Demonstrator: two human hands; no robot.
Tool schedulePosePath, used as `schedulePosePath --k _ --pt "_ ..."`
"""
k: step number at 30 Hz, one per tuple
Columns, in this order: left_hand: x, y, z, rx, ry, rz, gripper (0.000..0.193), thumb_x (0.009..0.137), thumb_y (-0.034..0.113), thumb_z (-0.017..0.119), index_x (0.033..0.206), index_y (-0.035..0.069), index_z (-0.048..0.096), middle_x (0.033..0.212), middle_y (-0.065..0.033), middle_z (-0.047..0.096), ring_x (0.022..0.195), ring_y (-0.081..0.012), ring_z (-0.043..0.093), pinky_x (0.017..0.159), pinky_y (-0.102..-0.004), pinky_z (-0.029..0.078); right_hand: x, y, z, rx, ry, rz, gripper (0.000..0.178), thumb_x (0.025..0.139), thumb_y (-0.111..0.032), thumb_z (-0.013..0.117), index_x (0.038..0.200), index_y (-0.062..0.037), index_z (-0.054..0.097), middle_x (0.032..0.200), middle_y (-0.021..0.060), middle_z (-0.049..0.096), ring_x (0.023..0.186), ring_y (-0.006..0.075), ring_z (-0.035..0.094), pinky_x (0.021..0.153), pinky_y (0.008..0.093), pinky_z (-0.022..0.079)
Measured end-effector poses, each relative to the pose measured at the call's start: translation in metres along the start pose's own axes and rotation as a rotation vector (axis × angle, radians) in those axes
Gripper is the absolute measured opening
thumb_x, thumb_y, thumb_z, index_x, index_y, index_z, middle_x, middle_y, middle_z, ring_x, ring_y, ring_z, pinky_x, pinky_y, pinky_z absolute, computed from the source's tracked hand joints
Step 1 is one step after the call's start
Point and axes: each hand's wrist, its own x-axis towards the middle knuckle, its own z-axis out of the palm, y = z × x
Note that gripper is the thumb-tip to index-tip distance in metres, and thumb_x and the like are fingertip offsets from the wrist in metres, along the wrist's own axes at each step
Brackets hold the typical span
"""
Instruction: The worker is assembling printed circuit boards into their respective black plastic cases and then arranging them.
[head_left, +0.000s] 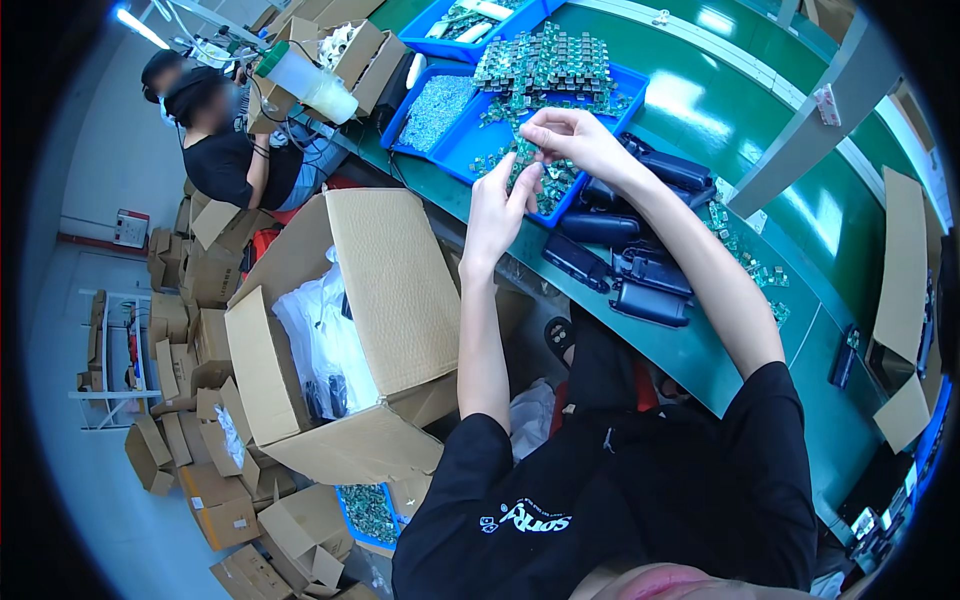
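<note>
My left hand (pixel 497 205) and my right hand (pixel 570 135) meet above the near edge of a blue tray (pixel 462 140). Together they grip a green circuit board panel (pixel 524 158) made of small joined pieces. The tray holds several loose green boards and a stack of whole panels (pixel 543 58) at its far side. Just right of my hands, several black plastic housings (pixel 630 265) lie on the green table (pixel 700 110).
An open cardboard box (pixel 330 330) lined with a white plastic bag stands at my left. Another blue tray (pixel 425 105) holds small silvery parts. A second person (pixel 225 140) sits further along the table. Flattened and folded cartons (pixel 200 400) litter the floor. A few small green boards (pixel 745 255) are scattered on the table.
</note>
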Motion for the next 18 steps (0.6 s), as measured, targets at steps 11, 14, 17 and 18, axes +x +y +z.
schedulePosePath --k 11,14,17,18 --pt "0.003 0.007 -0.008 -0.052 -0.200 -0.008 0.020 0.100 0.021 0.057 0.102 0.001 0.058 0.071 -0.0013 0.058 0.055 -0.0044 0.049 0.050 -0.0208 0.038 0.005 0.024 -0.013 0.501 -0.054 0.379 0.023 0.099 -0.030 0.059 0.097 -0.0075 0.065 0.083 -0.0031 0.062 0.074 0.0045 0.057 0.069 0.0205 0.048" --pt "0.006 0.008 -0.003 -0.065 -0.186 0.006 0.019 0.100 0.020 0.057 0.105 0.002 0.056 0.072 -0.0004 0.057 0.056 -0.0035 0.047 0.050 -0.0200 0.037 0.002 0.034 -0.015 -0.023 0.049 0.177 0.023 0.098 -0.028 0.059 0.100 -0.0052 0.065 0.085 -0.0015 0.063 0.076 0.0067 0.059 0.070 0.0227 0.049" --pt "0.002 -0.008 -0.002 -0.213 -0.020 -0.155 0.024 0.101 0.022 0.054 0.104 -0.001 0.055 0.069 -0.0011 0.055 0.059 -0.0063 0.051 0.055 -0.0213 0.041 0.000 0.021 0.000 -0.295 0.116 -0.024 0.024 0.098 -0.026 0.060 0.104 -0.0029 0.065 0.086 0.0000 0.064 0.078 0.0087 0.060 0.072 0.0245 0.049" --pt "0.002 -0.010 -0.003 -0.211 -0.017 -0.157 0.024 0.101 0.022 0.054 0.104 -0.001 0.055 0.069 -0.0011 0.055 0.059 -0.0063 0.051 0.055 -0.0213 0.041 -0.003 0.010 0.010 -0.306 0.137 -0.115 0.025 0.098 -0.025 0.060 0.105 -0.0018 0.065 0.087 0.0006 0.064 0.079 0.0095 0.060 0.073 0.0253 0.049"
